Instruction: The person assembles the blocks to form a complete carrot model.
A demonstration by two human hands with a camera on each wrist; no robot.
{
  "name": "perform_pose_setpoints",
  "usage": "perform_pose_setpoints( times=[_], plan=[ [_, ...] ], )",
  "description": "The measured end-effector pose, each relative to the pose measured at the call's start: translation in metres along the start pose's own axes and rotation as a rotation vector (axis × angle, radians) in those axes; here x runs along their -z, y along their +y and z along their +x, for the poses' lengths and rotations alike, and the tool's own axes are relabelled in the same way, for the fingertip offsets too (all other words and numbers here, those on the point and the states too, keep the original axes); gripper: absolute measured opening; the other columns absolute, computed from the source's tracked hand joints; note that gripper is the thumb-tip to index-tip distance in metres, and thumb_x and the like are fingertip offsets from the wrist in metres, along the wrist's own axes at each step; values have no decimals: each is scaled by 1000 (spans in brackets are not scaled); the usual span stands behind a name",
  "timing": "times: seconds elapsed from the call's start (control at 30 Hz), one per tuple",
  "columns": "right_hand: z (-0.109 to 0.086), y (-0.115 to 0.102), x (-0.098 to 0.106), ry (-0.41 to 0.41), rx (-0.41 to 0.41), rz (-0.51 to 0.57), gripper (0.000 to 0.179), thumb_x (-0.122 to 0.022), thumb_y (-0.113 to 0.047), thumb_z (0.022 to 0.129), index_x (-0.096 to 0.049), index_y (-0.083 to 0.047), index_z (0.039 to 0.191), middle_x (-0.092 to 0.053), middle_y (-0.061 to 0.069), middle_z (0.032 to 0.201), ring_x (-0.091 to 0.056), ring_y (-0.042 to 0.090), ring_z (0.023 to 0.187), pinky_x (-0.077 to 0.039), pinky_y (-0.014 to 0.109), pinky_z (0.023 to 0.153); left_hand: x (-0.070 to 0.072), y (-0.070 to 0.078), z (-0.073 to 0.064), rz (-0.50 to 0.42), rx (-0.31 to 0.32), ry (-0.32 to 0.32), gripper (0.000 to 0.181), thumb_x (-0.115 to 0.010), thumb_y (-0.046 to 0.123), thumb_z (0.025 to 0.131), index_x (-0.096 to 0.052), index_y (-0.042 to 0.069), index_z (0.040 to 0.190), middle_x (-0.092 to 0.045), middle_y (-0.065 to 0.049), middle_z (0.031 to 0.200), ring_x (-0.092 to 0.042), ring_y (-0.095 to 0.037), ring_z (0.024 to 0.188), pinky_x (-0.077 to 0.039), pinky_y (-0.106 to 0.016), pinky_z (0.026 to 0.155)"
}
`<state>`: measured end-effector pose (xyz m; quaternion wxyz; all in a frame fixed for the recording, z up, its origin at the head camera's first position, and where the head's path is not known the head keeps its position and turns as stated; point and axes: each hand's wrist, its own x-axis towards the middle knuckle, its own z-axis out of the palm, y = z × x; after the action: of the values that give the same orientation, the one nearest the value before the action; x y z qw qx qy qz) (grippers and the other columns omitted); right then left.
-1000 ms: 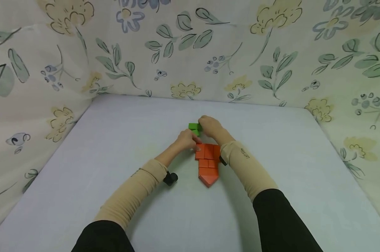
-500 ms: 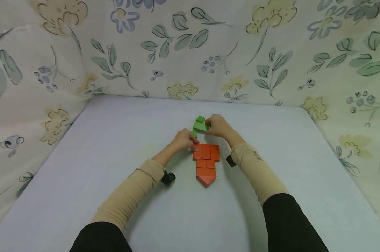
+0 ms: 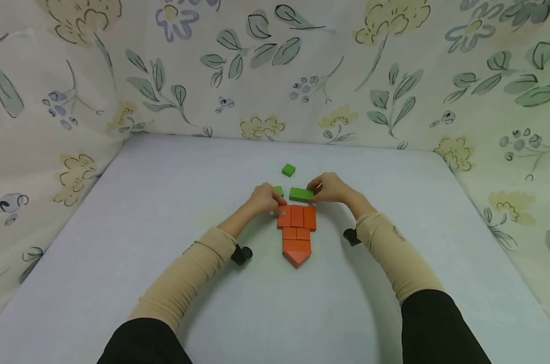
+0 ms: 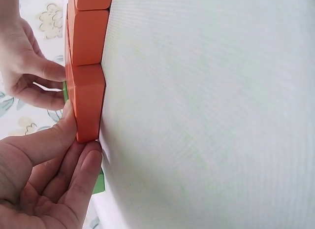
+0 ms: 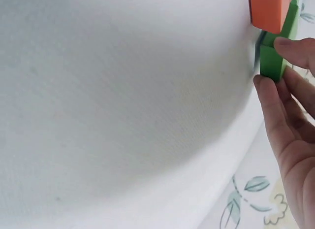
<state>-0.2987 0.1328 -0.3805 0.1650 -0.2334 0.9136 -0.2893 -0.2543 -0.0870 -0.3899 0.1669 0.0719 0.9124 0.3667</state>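
Note:
Several orange wooden blocks (image 3: pixel 297 216) lie together on the white table in a shape whose point faces me. My left hand (image 3: pixel 264 199) holds the upper left orange block (image 4: pixel 90 102), thumb on its top and fingers at its far end. Just above the orange group, my right hand (image 3: pixel 333 188) pinches the right end of a long green block (image 3: pixel 300 194) between thumb and fingers. In the right wrist view this green block (image 5: pixel 271 61) sits close to an orange one. Another green block (image 3: pixel 279 190) shows partly behind my left hand.
A small green block (image 3: pixel 288 170) lies alone farther back on the white table (image 3: pixel 188 177). Floral cloth (image 3: pixel 265 91) hangs behind the table and along its sides.
My right hand has moved the long green block toward me and to the right, away from the small green block, turning it nearly level with the orange row. My left hand stays at the orange corner.

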Motion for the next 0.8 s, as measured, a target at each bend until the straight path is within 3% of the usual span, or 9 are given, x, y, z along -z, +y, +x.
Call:
perform_pose_setpoints(
  times=[0.3, 0.47, 0.6, 0.8],
  plan=[
    [0, 2, -4, -24, 5, 16, 38, -75, -4, 82, -67, 6, 117, -67, 20, 117, -64, 33, 106, -51, 41, 88, -2, -1, -4, -23, 23, -4, 29, -82, 10, 79, -75, 6, 107, -72, -8, 106, -58, -20, 96, -47, -31, 84],
    [1, 1, -9, 22, 14, 21, 28, -64, -7, 92, -67, 5, 117, -66, 20, 118, -62, 34, 107, -51, 41, 86, 0, -2, -4, -24, 36, 4, 29, -82, 10, 78, -76, 6, 105, -72, -8, 104, -57, -19, 92, -47, -31, 83],
    [1, 0, -10, 52, 18, 6, 22, -61, -5, 94, -69, 5, 111, -68, 19, 111, -63, 33, 102, -51, 42, 86, 0, -2, -2, -27, 22, 30, 28, -84, 9, 76, -76, 5, 102, -72, -8, 101, -57, -19, 90, -48, -32, 83],
    [2, -1, -10, 1, 14, 20, 20, -64, -6, 93, -71, 4, 108, -69, 17, 110, -61, 30, 102, -48, 43, 90, -2, 1, -3, -15, 29, 74, 29, -85, 10, 74, -76, 3, 100, -72, -9, 97, -61, -21, 86, -50, -32, 79]
  ],
)
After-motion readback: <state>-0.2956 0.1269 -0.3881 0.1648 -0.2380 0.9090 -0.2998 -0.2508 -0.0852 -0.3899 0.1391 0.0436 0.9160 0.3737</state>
